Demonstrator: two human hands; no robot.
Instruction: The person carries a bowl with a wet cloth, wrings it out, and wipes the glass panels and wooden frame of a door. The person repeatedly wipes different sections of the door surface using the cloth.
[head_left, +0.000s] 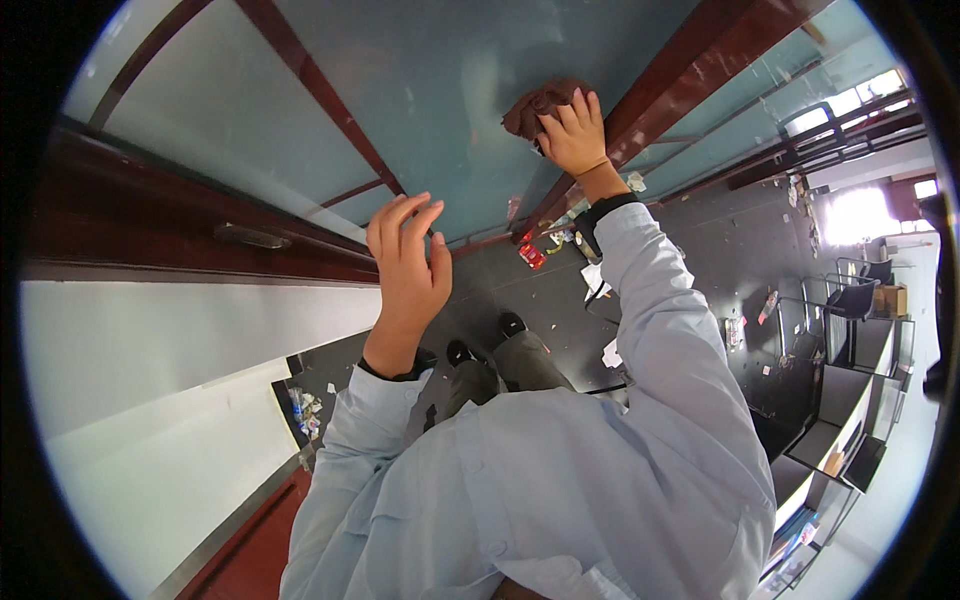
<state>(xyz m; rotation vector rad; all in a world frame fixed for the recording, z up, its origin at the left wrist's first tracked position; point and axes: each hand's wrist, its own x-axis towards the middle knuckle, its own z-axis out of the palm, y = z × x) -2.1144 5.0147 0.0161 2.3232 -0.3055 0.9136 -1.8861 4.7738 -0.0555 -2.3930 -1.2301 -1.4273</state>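
Note:
My right hand (576, 136) presses a dark brown cloth (541, 109) flat against a large glass pane (450, 97), close to a dark red frame post (675, 82). The cloth is bunched up and shows mostly above and left of my fingers. My left hand (411, 262) is raised with nothing in it, its fingers spread and slightly bent. It hovers near the lower end of a thinner red frame bar (330, 90); whether it touches the bar I cannot tell. Faint smears and streaks mark the glass.
Litter, including a red packet (532, 256) and white paper (595, 282), lies on the dark floor (517, 277) around my shoes (512, 324). At right stand black chairs (855, 298), a cardboard box (891, 300) and desks with partitions (840, 397). A recessed handle (251, 237) is on the left frame.

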